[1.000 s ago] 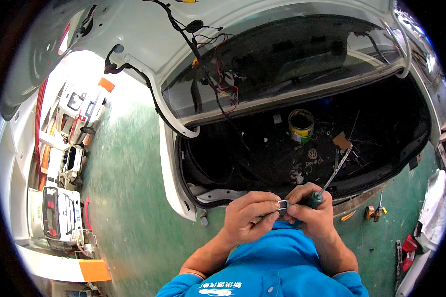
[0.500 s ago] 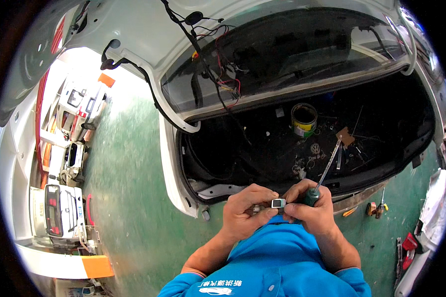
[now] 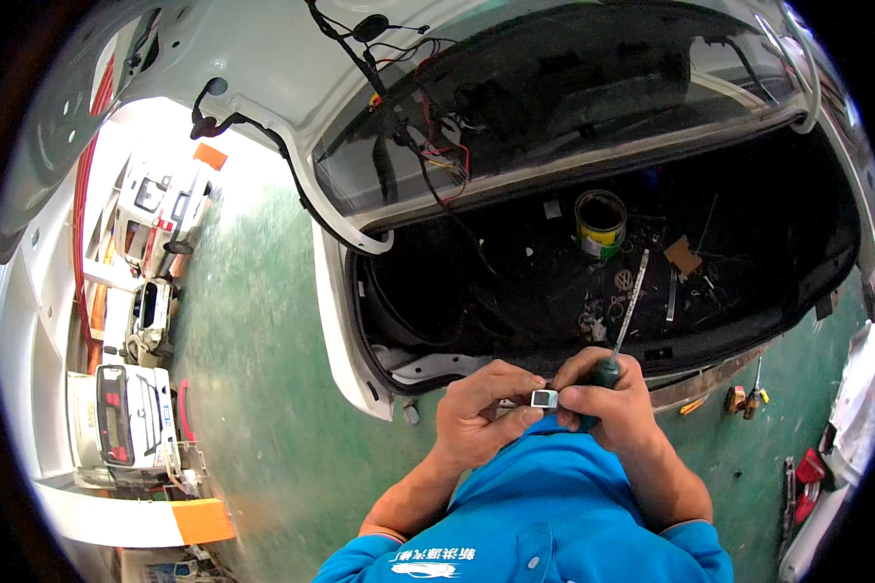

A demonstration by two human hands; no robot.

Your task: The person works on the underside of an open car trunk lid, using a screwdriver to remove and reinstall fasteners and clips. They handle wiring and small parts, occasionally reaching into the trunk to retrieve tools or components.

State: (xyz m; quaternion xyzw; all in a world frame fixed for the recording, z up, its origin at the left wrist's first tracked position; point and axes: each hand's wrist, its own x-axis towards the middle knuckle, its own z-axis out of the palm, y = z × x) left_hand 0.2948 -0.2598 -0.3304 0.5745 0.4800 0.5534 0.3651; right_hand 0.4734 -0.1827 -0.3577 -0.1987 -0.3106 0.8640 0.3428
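Between the thumb and fingers of my left hand point(image 3: 483, 403) sits a small white rectangular part point(image 3: 544, 398) with a dark face; its kind cannot be made out. My right hand point(image 3: 604, 396) is closed around the dark green handle point(image 3: 607, 371) of a screwdriver point(image 3: 631, 303), whose long shaft points up and away over the trunk's edge. The right thumb and fingertips meet the right side of the small part. Both hands are close together in front of my blue shirt.
Ahead lies an open car trunk point(image 3: 515, 291) holding an open paint can point(image 3: 601, 223), a cardboard scrap point(image 3: 682, 256) and debris. Loose wires point(image 3: 428, 146) hang from the raised lid. Tools point(image 3: 745, 400) lie on the green floor at right; vehicle parts point(image 3: 131, 413) stand at left.
The screwdriver's shaft has swung slightly left and stands more upright. My right fingers have shifted a little around its handle. The small part stays pinched between the hands.
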